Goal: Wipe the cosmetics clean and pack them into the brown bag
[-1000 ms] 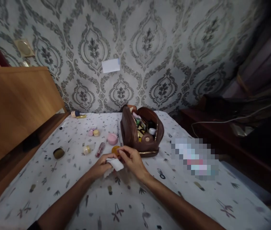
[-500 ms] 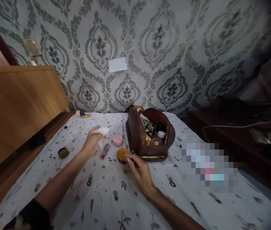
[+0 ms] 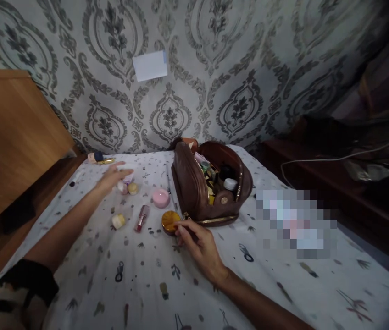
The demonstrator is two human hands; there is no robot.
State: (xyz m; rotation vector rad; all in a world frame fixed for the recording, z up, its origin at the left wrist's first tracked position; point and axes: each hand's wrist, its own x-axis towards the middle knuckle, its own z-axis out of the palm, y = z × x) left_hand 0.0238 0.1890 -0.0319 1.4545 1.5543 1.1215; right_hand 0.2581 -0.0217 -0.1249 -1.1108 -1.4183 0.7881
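Observation:
My left hand (image 3: 110,178) is open, its fingers stretched out above the left part of the cloth and slightly blurred. Close under its fingers lie a small pinkish-white jar (image 3: 122,187), a small yellow-topped jar (image 3: 132,189) and a purple-white piece (image 3: 128,178). My right hand (image 3: 199,247) pinches the right edge of an amber round compact (image 3: 170,222), which rests on the cloth. Between the hands are a tilted lipstick tube (image 3: 142,218), a pink round container (image 3: 160,198) and a white-and-yellow jar (image 3: 118,221).
Behind my right hand stands an unzipped brown bag (image 3: 194,183) packed with small items, including a white-lidded jar (image 3: 230,184). A dark-capped bottle (image 3: 94,157) lies far left near a wooden cabinet (image 3: 15,137). A pixelated patch covers something at right. Patterned wallpaper rises behind.
My left hand has moved left and let go of something white; small jars now lie loose near it. My right hand stays at the amber compact. The view has tilted down and shifted.

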